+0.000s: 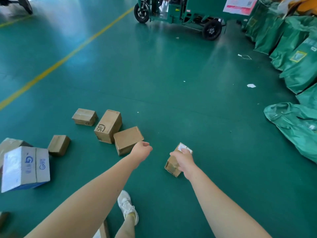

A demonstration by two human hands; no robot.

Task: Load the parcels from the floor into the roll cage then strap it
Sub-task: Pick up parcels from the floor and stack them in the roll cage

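Six cardboard parcels are lying scattered on the green floor point(171, 86) in the head view, left of the arms. The right hand point(184, 159) is gripping a seventh, small parcel point(172, 167) from above, fingers wrapping round its top end while its lower end is sitting on or just above the floor. The left hand point(141, 151) is reaching over the near corner of a plain brown parcel point(127, 139); its fingers are curling under the palm, and I cannot tell whether they are touching the cardboard. Beside that parcel an SF-printed box point(108, 126) is standing, touching it, with a smaller box point(84, 117) just beyond. Further left, a small brown box point(58, 145) is sitting near a tilted white-and-blue carton point(25, 169). Green sacks point(291, 40) are lining the right side, and a green tricycle point(180, 12) is standing well beyond. A white shoe point(127, 206) is showing between the forearms.
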